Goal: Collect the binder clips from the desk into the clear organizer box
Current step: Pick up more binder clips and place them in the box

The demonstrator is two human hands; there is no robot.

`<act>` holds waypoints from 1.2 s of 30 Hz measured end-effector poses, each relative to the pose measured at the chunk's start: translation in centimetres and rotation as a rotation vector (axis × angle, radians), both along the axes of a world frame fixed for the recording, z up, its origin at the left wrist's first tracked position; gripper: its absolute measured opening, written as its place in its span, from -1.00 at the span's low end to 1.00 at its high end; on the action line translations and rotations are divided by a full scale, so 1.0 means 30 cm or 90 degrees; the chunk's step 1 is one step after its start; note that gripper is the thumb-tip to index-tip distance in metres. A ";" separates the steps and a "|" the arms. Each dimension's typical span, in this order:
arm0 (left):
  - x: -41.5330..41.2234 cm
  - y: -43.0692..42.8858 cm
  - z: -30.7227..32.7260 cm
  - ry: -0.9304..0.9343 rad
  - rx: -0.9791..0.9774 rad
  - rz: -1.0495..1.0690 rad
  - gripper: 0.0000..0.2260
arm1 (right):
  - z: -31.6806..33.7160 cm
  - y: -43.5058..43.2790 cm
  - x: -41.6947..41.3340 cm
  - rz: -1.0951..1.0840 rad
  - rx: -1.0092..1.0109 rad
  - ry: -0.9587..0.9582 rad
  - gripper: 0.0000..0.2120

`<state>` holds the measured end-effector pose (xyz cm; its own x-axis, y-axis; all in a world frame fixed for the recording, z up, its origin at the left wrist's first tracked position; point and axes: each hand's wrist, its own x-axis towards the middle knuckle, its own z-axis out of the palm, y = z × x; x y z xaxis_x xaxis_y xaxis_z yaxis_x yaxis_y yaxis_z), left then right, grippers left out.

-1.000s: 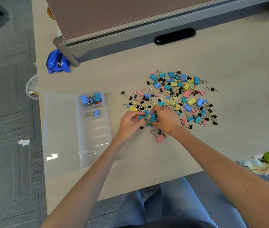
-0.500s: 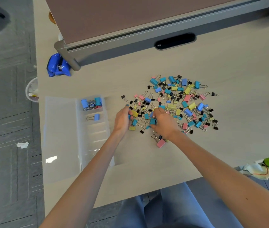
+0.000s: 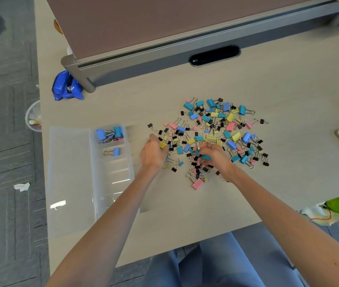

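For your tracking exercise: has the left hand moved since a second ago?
Yes: the left hand shifted left, off the right hand, toward the organizer box.

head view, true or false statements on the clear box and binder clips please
1. The clear plastic organizer box lies left of the loose pile of coloured binder clips. True.
2. Its second compartment holds one blue binder clip. True.
3. Both hands hover over the box. False: the left hand and right hand are at the pile, fingers curled on clips.
4. The large pink binder clip sits in the box. False: it lies on the pale wooden desk, nearest the person.
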<state>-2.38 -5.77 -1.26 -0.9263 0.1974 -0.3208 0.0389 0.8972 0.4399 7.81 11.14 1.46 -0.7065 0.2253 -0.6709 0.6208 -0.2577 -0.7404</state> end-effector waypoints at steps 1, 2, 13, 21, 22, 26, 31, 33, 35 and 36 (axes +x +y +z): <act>-0.001 -0.002 -0.003 0.005 0.005 -0.003 -0.71 | 0.007 0.005 0.007 -0.031 -0.071 0.005 -0.87; -0.003 -0.004 -0.006 0.002 0.018 -0.003 -0.71 | 0.013 0.010 0.012 -0.050 -0.127 0.012 -0.85; 0.029 -0.072 0.074 -0.401 0.445 0.206 -0.78 | 0.031 -0.017 0.061 0.027 0.061 -0.055 -0.67; 0.088 -0.147 0.105 -0.694 0.707 0.229 -0.78 | 0.006 -0.090 0.130 0.408 0.593 -0.112 -0.59; 0.094 -0.153 0.109 -0.708 0.718 0.225 -0.74 | 0.014 -0.103 0.137 0.436 0.624 -0.115 -0.55; 0.112 -0.164 0.116 -0.743 0.727 0.199 -0.68 | 0.015 -0.155 0.154 0.486 0.686 -0.145 -0.39; 0.137 -0.167 0.112 -0.718 0.643 0.178 -0.75 | -0.013 -0.190 0.169 0.470 0.736 -0.168 -0.40; 0.151 -0.165 0.106 -0.701 0.603 0.158 -0.81 | -0.017 -0.195 0.174 0.463 0.750 -0.156 -0.47; 0.169 -0.156 0.107 -0.679 0.579 0.144 -0.85 | -0.020 -0.198 0.178 0.452 0.754 -0.140 -0.54; 0.177 -0.149 0.108 -0.665 0.573 0.144 -0.85 | -0.024 -0.197 0.179 0.436 0.741 -0.132 -0.58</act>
